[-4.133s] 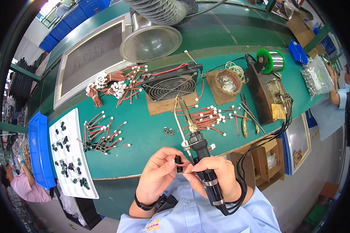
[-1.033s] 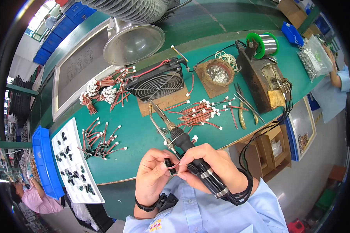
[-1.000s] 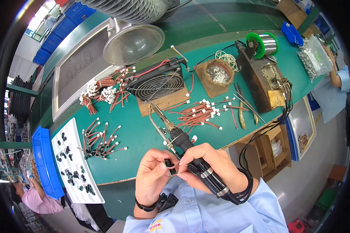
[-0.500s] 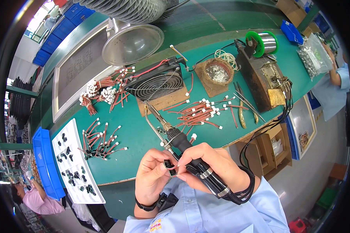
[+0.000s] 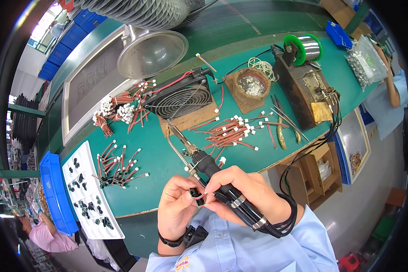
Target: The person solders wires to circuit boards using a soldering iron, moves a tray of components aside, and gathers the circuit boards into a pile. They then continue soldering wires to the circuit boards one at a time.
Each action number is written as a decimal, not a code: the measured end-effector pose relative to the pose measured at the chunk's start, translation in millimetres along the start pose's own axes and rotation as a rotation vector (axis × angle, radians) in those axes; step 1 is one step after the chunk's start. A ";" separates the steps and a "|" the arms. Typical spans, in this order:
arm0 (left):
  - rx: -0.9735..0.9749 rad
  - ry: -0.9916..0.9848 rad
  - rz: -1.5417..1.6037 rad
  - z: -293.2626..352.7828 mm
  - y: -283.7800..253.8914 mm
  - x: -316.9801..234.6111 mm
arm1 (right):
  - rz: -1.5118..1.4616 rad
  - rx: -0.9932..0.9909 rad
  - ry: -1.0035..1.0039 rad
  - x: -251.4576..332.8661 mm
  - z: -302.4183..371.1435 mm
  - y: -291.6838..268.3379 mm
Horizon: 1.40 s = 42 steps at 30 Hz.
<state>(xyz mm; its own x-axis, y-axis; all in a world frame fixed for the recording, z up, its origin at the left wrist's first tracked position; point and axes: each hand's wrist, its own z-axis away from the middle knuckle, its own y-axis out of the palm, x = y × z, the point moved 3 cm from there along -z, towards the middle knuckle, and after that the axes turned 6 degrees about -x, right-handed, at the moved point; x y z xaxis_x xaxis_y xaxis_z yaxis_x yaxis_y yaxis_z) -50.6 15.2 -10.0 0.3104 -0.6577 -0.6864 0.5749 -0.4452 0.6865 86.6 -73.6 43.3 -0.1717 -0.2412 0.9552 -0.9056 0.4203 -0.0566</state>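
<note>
My left hand (image 5: 176,205) is closed in a pinch on a small black component (image 5: 196,195), close in front of my shirt. A short red wire (image 5: 199,196) runs from the component to the fingertips of my right hand. My right hand (image 5: 242,192) is wrapped round a soldering iron (image 5: 206,164) with a black handle. A thin metal solder-feed tube (image 5: 178,154) runs along the iron, and its tip points away toward the fan. Beyond my right hand lie several red-and-black wire leads (image 5: 231,132) with white connectors.
A black fan (image 5: 181,102) stands behind the iron's tip. To the left are a white tray (image 5: 111,213) of black components, a blue bin (image 5: 59,195) and more leads (image 5: 118,167). Rightward sit a solder pot (image 5: 253,86), pliers (image 5: 281,133) and a solder spool (image 5: 309,49). A metal hood (image 5: 152,54) hangs above.
The view has shifted very slightly. Both hands keep the same grips, with the component and the soldering iron almost where they were.
</note>
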 end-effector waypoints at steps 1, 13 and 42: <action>0.001 0.000 -0.001 0.2 0.0 -0.2 | -0.003 0.003 0.005 -0.5 0.4 -0.1; 0.006 0.044 -0.060 1.6 2.3 -2.5 | -0.017 0.021 0.036 -0.9 2.4 0.1; -0.112 0.089 -0.409 10.4 21.7 -15.5 | 0.089 -0.111 0.003 -10.1 7.4 -2.6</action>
<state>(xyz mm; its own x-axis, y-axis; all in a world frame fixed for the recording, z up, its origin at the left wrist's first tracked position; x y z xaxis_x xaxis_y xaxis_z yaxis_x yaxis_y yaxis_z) -50.9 9.4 18.1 0.1011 -0.3834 -0.9181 0.7409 -0.5868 0.3266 87.8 -78.7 31.6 -0.2482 -0.1958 0.9487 -0.8384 0.5339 -0.1092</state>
